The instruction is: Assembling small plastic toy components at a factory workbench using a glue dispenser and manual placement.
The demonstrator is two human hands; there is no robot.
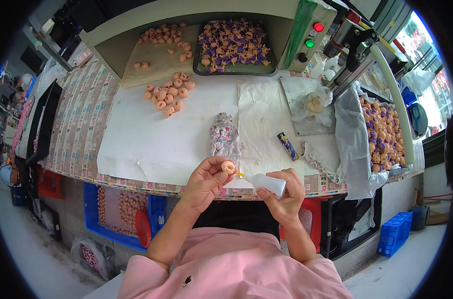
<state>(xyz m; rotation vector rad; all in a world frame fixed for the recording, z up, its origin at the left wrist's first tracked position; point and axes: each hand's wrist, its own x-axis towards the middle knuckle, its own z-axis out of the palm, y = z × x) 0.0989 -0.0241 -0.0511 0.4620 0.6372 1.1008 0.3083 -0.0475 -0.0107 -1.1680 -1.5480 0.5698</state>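
Note:
Between the thumb and fingers of my left hand [205, 185] is a small peach-coloured doll head [228, 167], its round opening facing up. My right hand [288, 196] is wrapped round a white squeeze bottle [269, 185] lying almost level. The bottle's yellow nozzle tip points left and comes close to the head's edge; whether they touch I cannot tell. Beyond my hands a floral cloth sleeve [222, 130] lies on the white sheet. A loose pile of similar heads [170, 93] sits farther off to the left.
A black tray [198, 69] of small peach and purple figures stands under the machine hood. More heads [159, 36] lie beside it. On the right are a blue-and-gold packet [288, 146], a metal plate [299, 124] with a press, and a plastic-lined crate [352, 142] full of figures.

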